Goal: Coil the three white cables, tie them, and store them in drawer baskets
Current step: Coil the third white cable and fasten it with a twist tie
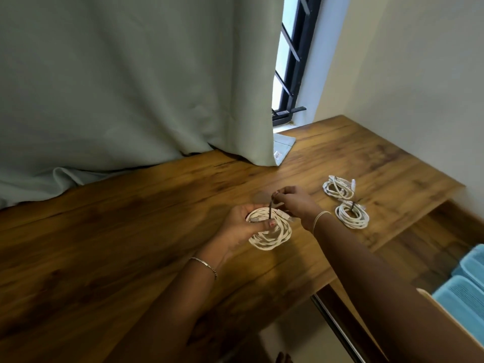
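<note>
The left hand (239, 226) holds the third coiled white cable (272, 235) just above the desk (131, 218), near the middle of its front edge. The fingers curl under the coil's far side and the thumb presses on top of the loops. A thin dark tie (270, 209) rises from beside that thumb. The right hand (293, 203) pinches the tie's upper end between thumb and fingertips, its other fingers curled in.

Two more coils lie toward the desk's right edge, close together but apart. The farther coil (339, 188) is nearer the back, and the nearer coil (352, 214), which has a dark tie across its top, lies just in front of it.

Below the right edge, two blue baskets (463, 292) sit side by side in an open drawer (424, 247).

A pale green curtain (117, 87) hangs along the desk's back edge, its hem resting on the wood. A black-barred window (293, 61) shows beside it at the back right corner.
</note>
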`<state>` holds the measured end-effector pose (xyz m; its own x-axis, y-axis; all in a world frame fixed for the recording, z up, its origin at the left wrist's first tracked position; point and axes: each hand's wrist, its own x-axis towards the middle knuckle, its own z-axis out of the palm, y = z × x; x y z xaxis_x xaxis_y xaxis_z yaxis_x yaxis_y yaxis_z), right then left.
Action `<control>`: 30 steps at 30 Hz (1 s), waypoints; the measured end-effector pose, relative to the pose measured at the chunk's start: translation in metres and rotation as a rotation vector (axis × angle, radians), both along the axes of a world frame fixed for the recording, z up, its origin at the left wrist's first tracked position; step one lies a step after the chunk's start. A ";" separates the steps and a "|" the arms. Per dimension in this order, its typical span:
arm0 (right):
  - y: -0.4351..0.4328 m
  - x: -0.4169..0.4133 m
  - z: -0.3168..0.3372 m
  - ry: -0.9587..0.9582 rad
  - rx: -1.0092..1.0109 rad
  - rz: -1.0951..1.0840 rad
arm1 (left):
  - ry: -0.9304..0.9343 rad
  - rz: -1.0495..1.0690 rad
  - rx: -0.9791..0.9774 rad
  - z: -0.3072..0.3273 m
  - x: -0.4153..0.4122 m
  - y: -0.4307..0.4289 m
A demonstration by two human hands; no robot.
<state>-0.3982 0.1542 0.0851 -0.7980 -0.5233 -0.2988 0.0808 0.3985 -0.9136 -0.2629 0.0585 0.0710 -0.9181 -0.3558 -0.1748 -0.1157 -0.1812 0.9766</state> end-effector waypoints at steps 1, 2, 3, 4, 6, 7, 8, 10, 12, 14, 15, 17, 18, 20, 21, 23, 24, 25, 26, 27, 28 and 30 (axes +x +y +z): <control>0.008 -0.001 0.000 -0.049 0.032 0.002 | 0.010 0.002 0.007 0.000 -0.001 0.005; 0.016 -0.002 -0.001 -0.097 0.051 0.001 | 0.022 0.010 0.004 0.000 -0.002 0.009; 0.023 -0.002 -0.001 -0.148 0.059 -0.002 | 0.034 0.023 -0.010 0.000 -0.004 0.013; 0.029 -0.005 -0.005 -0.188 0.064 -0.004 | 0.044 0.029 -0.027 0.000 -0.007 0.018; 0.040 -0.010 -0.009 -0.247 0.083 -0.004 | 0.045 0.029 -0.039 -0.001 -0.013 0.025; 0.044 -0.011 -0.011 -0.269 0.100 0.006 | 0.036 0.029 -0.038 -0.001 -0.017 0.028; 0.048 -0.015 -0.015 -0.279 0.115 0.023 | 0.025 0.032 -0.041 -0.002 -0.020 0.030; 0.055 -0.023 -0.020 -0.292 0.157 0.066 | 0.009 0.043 -0.057 -0.004 -0.028 0.036; 0.065 -0.030 -0.022 -0.303 0.184 0.117 | -0.003 0.047 -0.068 -0.006 -0.037 0.042; 0.076 -0.035 -0.022 -0.339 0.164 0.157 | -0.026 0.043 -0.067 -0.009 -0.046 0.049; 0.083 -0.038 -0.023 -0.355 0.147 0.170 | -0.038 0.037 -0.063 -0.010 -0.051 0.053; 0.096 -0.047 -0.028 -0.380 0.117 0.183 | -0.065 0.022 -0.052 -0.012 -0.061 0.065; 0.101 -0.052 -0.033 -0.403 0.099 0.180 | -0.077 0.017 -0.054 -0.012 -0.065 0.070; 0.112 -0.063 -0.041 -0.460 0.064 0.157 | -0.096 0.012 -0.057 -0.014 -0.076 0.080; 0.118 -0.067 -0.046 -0.474 0.048 0.142 | -0.101 0.014 -0.048 -0.015 -0.082 0.085; 0.125 -0.075 -0.053 -0.469 0.019 0.085 | -0.111 0.029 -0.035 -0.017 -0.090 0.092; 0.130 -0.079 -0.056 -0.467 -0.008 0.049 | -0.123 0.043 -0.035 -0.019 -0.095 0.095; 0.133 -0.081 -0.058 -0.477 -0.055 0.016 | -0.138 0.061 -0.030 -0.020 -0.100 0.098; 0.137 -0.084 -0.060 -0.485 -0.101 -0.020 | -0.154 0.083 -0.019 -0.023 -0.106 0.101; 0.140 -0.085 -0.061 -0.507 -0.160 -0.047 | -0.170 0.107 0.005 -0.025 -0.110 0.103; 0.141 -0.086 -0.062 -0.515 -0.203 -0.068 | -0.186 0.133 0.037 -0.027 -0.114 0.103; 0.145 -0.089 -0.064 -0.526 -0.249 -0.072 | -0.211 0.179 0.118 -0.033 -0.122 0.104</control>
